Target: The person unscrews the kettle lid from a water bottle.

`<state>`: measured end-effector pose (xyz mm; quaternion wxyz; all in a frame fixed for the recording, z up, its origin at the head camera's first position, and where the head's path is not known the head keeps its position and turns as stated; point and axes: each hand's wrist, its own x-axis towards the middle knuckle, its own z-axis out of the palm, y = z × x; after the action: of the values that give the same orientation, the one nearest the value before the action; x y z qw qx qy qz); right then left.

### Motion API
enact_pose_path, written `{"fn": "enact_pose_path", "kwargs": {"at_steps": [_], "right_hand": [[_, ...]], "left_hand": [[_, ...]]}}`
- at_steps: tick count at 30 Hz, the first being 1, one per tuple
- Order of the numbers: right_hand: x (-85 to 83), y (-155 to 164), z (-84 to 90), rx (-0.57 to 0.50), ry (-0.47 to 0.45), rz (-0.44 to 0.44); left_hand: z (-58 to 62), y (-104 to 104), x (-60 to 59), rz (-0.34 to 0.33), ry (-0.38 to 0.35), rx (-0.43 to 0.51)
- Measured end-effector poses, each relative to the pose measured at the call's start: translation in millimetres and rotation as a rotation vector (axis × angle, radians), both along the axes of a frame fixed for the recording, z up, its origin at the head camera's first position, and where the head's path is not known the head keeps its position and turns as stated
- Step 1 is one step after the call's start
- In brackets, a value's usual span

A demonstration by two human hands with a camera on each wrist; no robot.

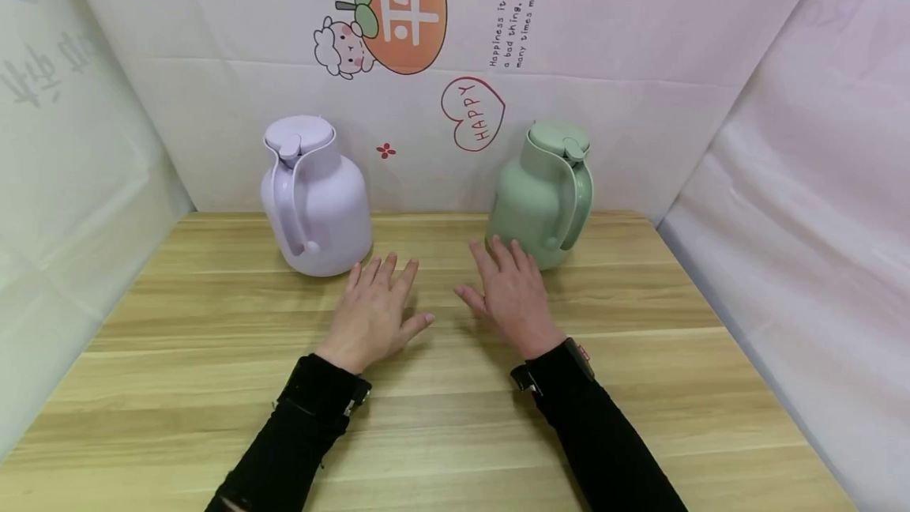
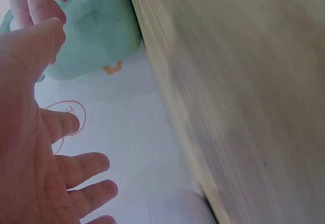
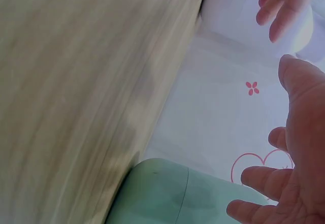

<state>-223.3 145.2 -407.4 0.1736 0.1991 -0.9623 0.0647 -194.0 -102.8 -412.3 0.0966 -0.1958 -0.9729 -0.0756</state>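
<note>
Two hands are held palm-down over the wooden counter, in front of two lidded jugs standing upright against the printed backdrop. The left hand is seen with its grip spread and nothing in it, just right of and in front of the lilac jug. The right hand is likewise spread and holds nothing; its fingertips lie just beside the base of the green jug, though contact cannot be told. The green jug is placed well to the right of the lilac jug, handles turned forward.
</note>
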Motion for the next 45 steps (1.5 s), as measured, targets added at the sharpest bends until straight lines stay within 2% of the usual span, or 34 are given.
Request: {"fn": "enact_pose_path", "kwargs": {"at_steps": [9,15,23,29,37,42,45], "right_hand": [[-2.2,3,6.7,-0.03,0.151,0.053],[-2.5,7,11.5,-0.161,0.234,0.072],[-3.8,12,15.2,-0.353,0.445,0.092],[-7.5,15,19.5,-0.438,0.556,0.03],[-7.6,24,26.4,-0.477,0.65,-0.066],[-8.0,30,28.1,-0.53,0.666,-0.157],[-7.3,34,29.1,-0.586,0.627,-0.192]], "left_hand": [[0.7,0,-1.1,-0.007,0.01,0.027],[1.3,0,-1.9,-0.02,0.07,0.034],[3.5,1,-2.2,-0.026,0.094,0.054],[5.4,1,-2.2,-0.03,0.113,0.057],[7.0,1,-1.9,-0.021,0.092,0.059],[6.5,1,-2.1,-0.019,0.102,0.067],[5.9,1,-2.2,-0.02,0.11,0.068]]}}
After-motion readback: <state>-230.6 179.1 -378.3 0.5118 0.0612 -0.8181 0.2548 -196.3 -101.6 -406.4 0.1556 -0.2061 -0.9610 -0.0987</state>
